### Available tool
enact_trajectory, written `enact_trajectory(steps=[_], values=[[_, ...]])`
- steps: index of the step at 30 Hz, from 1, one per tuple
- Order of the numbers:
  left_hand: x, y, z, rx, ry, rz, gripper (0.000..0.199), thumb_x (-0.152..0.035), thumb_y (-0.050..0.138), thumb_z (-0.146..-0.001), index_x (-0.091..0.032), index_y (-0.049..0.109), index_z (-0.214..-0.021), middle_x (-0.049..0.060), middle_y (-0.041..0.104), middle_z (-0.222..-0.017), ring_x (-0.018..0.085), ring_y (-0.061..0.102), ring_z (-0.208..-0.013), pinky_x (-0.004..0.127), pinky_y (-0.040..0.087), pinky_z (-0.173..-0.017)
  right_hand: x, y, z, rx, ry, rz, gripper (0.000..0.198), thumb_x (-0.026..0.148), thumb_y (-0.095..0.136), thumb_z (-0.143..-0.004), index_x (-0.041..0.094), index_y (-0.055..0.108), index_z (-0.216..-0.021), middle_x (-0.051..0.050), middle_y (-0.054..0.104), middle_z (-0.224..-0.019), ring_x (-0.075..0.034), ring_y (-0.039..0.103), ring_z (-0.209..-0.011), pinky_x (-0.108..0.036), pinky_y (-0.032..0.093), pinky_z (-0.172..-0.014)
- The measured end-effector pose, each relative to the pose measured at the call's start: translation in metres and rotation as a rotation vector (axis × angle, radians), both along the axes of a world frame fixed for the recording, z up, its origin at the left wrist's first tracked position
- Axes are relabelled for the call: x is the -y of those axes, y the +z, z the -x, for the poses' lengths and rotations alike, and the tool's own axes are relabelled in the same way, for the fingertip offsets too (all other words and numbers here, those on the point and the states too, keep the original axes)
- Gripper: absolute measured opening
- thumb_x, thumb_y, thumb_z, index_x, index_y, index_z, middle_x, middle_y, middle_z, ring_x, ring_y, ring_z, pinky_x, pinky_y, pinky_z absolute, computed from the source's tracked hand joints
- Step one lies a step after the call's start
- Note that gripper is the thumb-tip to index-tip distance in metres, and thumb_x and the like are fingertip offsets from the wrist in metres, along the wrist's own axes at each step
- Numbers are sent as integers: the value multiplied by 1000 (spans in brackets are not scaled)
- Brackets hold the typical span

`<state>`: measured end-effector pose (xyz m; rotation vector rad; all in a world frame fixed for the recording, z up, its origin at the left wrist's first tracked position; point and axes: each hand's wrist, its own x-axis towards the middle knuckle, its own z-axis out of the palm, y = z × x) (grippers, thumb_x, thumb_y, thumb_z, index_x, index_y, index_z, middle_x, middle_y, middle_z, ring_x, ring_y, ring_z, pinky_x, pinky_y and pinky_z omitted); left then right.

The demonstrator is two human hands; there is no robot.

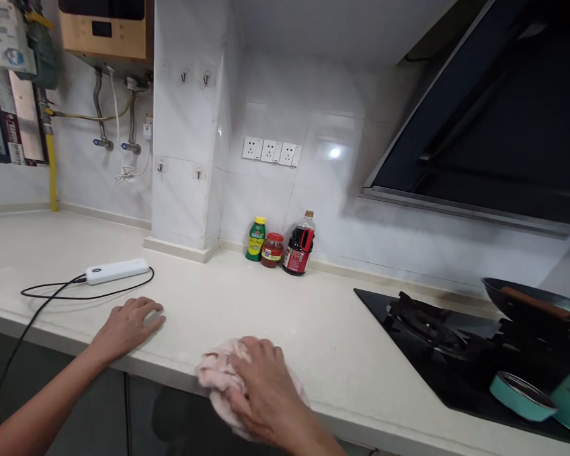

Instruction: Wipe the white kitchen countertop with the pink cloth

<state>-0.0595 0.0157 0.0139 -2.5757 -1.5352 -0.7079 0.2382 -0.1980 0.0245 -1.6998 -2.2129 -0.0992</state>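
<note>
A crumpled pale pink cloth (223, 370) lies bunched at the front edge of the white countertop (209, 304), part of it hanging over the side. My right hand (266, 392) is closed over this cloth and presses it on the counter. To the left, my left hand (132, 324) rests palm down on the countertop, fingers loosely stretched and apart, holding nothing. Just beyond the left hand is a white power bank (118, 271) with a black cable (42, 304) plugged into it.
Against the wall stand a green bottle with a yellow cap (255, 240), a red-lidded jar (272, 251) and a dark sauce bottle (298, 247). On the right, a black gas stove (427, 354) carries a wok (508, 294) and a teal round container (522, 399). A range hood (494, 126) slopes overhead.
</note>
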Motion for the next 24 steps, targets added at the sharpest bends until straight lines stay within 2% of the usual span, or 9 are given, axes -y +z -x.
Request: enact_trajectory(steps=[3,5,7,10,13,16,19,24], values=[[-3,-1,2,-24,8,0,51,-55,39,-89,-26,72,-113,10,67,-129,34,57,-125,47,45,-95,-15,5,-18,2,125,69,39,45,60,-91,35,61,-129,-4,45,-151,-30,45,-123,-49,37,-104],[-4,-1,3,-40,15,16,52,-57,38,-89,-27,72,-115,9,67,-131,34,56,-127,47,45,-96,-17,6,-56,-13,70,108,38,42,57,-92,37,62,-130,-1,45,-152,-28,46,-125,-47,37,-105],[-6,-2,3,-44,13,32,52,-58,39,-89,-27,71,-116,9,66,-132,34,55,-129,46,45,-98,-10,1,-108,-18,-100,112,40,41,51,-95,37,61,-132,-1,45,-153,-28,46,-127,-47,37,-106],[-9,-5,4,-32,3,24,50,-57,42,-90,-26,71,-116,10,67,-131,32,55,-128,44,43,-100,14,-17,-203,39,-421,59,45,45,40,-97,35,59,-137,-5,47,-152,-30,48,-128,-48,40,-105],[-13,-11,5,-19,-6,-6,48,-56,42,-91,-26,71,-115,9,67,-130,31,56,-126,43,43,-100,40,-37,-293,150,-692,3,47,42,40,-93,27,64,-130,-12,52,-144,-33,54,-120,-47,44,-101],[-15,-13,5,-22,2,-32,47,-56,42,-91,-26,70,-114,9,67,-129,30,56,-125,43,42,-100,45,-43,-350,163,-789,-18,41,41,40,-91,26,70,-114,-13,58,-130,-32,60,-111,-43,47,-98],[-14,-12,4,-31,21,-24,48,-58,43,-89,-27,71,-112,8,68,-127,29,58,-123,43,43,-101,16,-29,-367,158,-761,-65,43,42,40,-91,26,69,-118,-13,55,-133,-32,59,-113,-42,48,-97],[-17,-13,7,-12,46,-29,47,-61,45,-87,-31,73,-111,5,70,-125,29,60,-122,44,45,-102,-72,4,-380,167,-872,-204,50,47,40,-95,24,62,-133,-18,38,-152,-38,52,-122,-46,46,-98]])
